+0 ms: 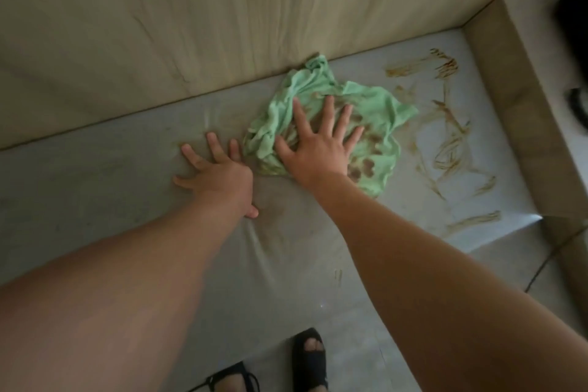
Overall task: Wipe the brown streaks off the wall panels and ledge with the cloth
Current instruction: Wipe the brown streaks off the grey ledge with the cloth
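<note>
Standing nearest: two feet in black sandals at 6 o'clock, below the panel being cleaned.
Grey panel: fills the middle of the view. Whether it is the ledge or a wall panel I cannot tell.
Left grip: flat on bare grey panel, fingers straight and spread, holding nothing. It sits at 9 o'clock of the cloth, fingertips just beside its edge.
Right grip: palm down on the cloth, fingers splayed and straight, pressing rather than clutching.
Cloth: pale green and crumpled, lying on the grey panel under the right grip. It spills past the grip towards 12, 3 and 5 o'clock, and its top fold touches the seam.
Handling: likely light, soft and limp, apt to bunch or slip under the palm. Flat pressure on its middle suits it. The brown blotches by the fingers may smear, so the cleaner fold at 2 o'clock looks the better face.
Brown streaks: from 2 round to 4 o'clock of the cloth, near its edge and not yet covered.
Cream panel: at 12 o'clock, beyond the seam. Any marks on it are too faint to tell.
</note>
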Demonstrator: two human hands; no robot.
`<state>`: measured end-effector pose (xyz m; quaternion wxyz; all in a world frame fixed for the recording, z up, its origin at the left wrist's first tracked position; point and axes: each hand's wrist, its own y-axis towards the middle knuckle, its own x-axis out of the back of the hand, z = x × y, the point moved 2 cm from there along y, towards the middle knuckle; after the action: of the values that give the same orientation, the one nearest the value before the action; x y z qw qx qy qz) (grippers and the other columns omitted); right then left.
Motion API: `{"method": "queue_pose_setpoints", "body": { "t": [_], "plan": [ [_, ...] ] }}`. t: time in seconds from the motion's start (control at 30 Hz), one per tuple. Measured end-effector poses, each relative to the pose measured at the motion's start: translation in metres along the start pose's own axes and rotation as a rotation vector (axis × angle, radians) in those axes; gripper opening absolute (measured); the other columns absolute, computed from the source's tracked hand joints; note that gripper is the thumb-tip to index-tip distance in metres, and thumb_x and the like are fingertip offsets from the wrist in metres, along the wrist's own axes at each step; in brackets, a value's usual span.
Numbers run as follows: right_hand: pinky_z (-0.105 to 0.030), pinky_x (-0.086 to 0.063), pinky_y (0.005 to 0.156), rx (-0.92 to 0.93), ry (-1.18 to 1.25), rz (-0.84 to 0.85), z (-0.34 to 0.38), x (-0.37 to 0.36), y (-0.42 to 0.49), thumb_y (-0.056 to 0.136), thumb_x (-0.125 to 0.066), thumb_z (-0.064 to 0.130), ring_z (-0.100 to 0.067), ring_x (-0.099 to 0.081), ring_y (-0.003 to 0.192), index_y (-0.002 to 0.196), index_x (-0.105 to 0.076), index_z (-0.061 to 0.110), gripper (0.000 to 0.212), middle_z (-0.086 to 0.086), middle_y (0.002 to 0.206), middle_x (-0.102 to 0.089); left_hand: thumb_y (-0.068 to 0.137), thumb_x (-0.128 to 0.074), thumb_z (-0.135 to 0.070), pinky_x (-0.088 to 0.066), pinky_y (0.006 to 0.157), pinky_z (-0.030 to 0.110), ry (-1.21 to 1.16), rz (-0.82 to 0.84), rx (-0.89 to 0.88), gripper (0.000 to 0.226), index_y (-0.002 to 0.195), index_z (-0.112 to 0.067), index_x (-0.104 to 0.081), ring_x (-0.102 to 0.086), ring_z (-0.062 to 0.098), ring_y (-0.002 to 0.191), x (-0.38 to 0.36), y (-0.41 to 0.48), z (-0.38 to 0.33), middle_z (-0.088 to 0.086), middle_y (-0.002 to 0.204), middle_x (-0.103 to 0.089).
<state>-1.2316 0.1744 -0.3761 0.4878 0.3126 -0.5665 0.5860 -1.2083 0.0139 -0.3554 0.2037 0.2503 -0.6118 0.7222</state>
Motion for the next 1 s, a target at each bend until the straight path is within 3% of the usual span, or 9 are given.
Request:
{"method": "queue_pose_setpoints", "body": {
  "t": [0.1, 0.2, 0.37, 0.53, 0.63, 0.7, 0.73, 0.83, 1.0],
  "plan": [
    [-0.077, 0.005, 0.115, 0.261, -0.101, -0.004, 0.023, -0.006, 0.001, 0.088, -0.03, 0.081, -0.05, 0.019, 0.153, 0.157, -0.005, 0.059, 0.076, 0.001, 0.173, 0.01, 0.067, -0.091, -0.056, -0.022, 0.112, 0.08, 0.01, 0.008, -0.007, 0.148, 0.162, -0.023, 0.018, 0.022, 0.057, 0.149, -0.002, 0.0, 0.002, 0.008, 0.165, 0.036],
    [-0.076, -0.003, 0.117, 0.396, -0.132, -0.035, 0.024, -0.003, 0.016, 0.088, -0.033, 0.082, -0.048, 0.011, 0.155, 0.157, -0.011, 0.059, 0.076, 0.005, 0.173, 0.004, 0.069, -0.09, -0.056, -0.021, 0.112, 0.08, 0.025, 0.025, -0.005, 0.143, 0.163, -0.026, 0.014, 0.024, 0.057, 0.148, -0.003, 0.001, 0.001, 0.008, 0.165, 0.037],
    [-0.068, -0.004, 0.121, 0.241, -0.008, -0.092, -0.017, 0.017, 0.04, 0.088, -0.03, 0.085, -0.036, 0.003, 0.158, 0.155, -0.019, 0.056, 0.074, 0.009, 0.173, -0.003, 0.07, -0.09, -0.053, -0.023, 0.11, 0.081, 0.06, 0.023, 0.042, 0.144, 0.163, -0.017, 0.014, 0.02, 0.062, 0.147, 0.001, 0.001, -0.003, 0.012, 0.165, 0.035],
    [-0.066, -0.002, 0.123, 0.187, -0.018, -0.049, -0.089, 0.033, 0.037, 0.087, -0.025, 0.09, -0.033, 0.006, 0.159, 0.158, -0.007, 0.056, 0.08, 0.012, 0.173, 0.005, 0.071, -0.088, -0.056, -0.022, 0.116, 0.074, 0.11, 0.001, 0.065, 0.146, 0.161, -0.018, 0.02, 0.011, 0.06, 0.15, 0.008, -0.015, -0.004, 0.017, 0.167, 0.029],
    [-0.066, -0.001, 0.123, 0.155, -0.021, -0.003, -0.13, 0.039, 0.022, 0.087, -0.025, 0.09, -0.033, 0.009, 0.158, 0.157, -0.001, 0.058, 0.081, 0.012, 0.172, 0.009, 0.071, -0.08, -0.065, -0.02, 0.117, 0.074, 0.124, -0.012, 0.065, 0.131, 0.165, -0.013, -0.005, 0.003, 0.048, 0.156, 0.031, -0.023, -0.015, 0.019, 0.171, 0.01],
    [-0.066, -0.002, 0.123, 0.101, -0.009, -0.005, -0.157, 0.044, 0.015, 0.085, -0.028, 0.092, -0.033, 0.008, 0.158, 0.156, 0.001, 0.058, 0.084, 0.009, 0.172, 0.01, 0.075, -0.072, -0.07, -0.02, 0.118, 0.072, 0.126, -0.108, 0.039, 0.11, 0.16, -0.014, -0.031, -0.003, 0.044, 0.157, 0.053, -0.026, -0.044, 0.014, 0.172, -0.007],
    [-0.066, -0.002, 0.123, 0.049, 0.013, -0.013, -0.166, 0.045, 0.013, 0.083, -0.03, 0.093, -0.034, 0.006, 0.158, 0.156, 0.003, 0.058, 0.088, 0.007, 0.172, 0.011, 0.078, -0.07, -0.07, -0.022, 0.117, 0.072, 0.115, -0.16, 0.006, 0.103, 0.158, -0.015, -0.035, -0.004, 0.042, 0.158, 0.061, -0.027, -0.06, 0.011, 0.172, -0.011],
    [-0.068, -0.001, 0.121, -0.076, 0.051, 0.001, -0.192, 0.058, 0.028, 0.082, -0.031, 0.094, -0.037, 0.009, 0.157, 0.154, 0.007, 0.061, 0.088, 0.006, 0.171, 0.016, 0.081, -0.074, -0.065, -0.026, 0.117, 0.07, 0.058, -0.189, -0.136, 0.113, 0.164, -0.014, -0.016, 0.0, 0.039, 0.159, 0.077, -0.025, -0.125, 0.007, 0.173, -0.004],
    [-0.071, 0.004, 0.119, 0.004, 0.069, 0.027, -0.193, 0.073, 0.074, 0.088, -0.033, 0.083, -0.04, 0.012, 0.156, 0.154, -0.001, 0.063, 0.076, 0.006, 0.172, 0.014, 0.07, -0.088, -0.061, -0.017, 0.122, 0.067, 0.146, -0.106, -0.119, 0.151, 0.16, -0.007, 0.021, 0.015, 0.041, 0.157, 0.075, -0.016, -0.191, 0.013, 0.171, 0.019]
  ]
}}
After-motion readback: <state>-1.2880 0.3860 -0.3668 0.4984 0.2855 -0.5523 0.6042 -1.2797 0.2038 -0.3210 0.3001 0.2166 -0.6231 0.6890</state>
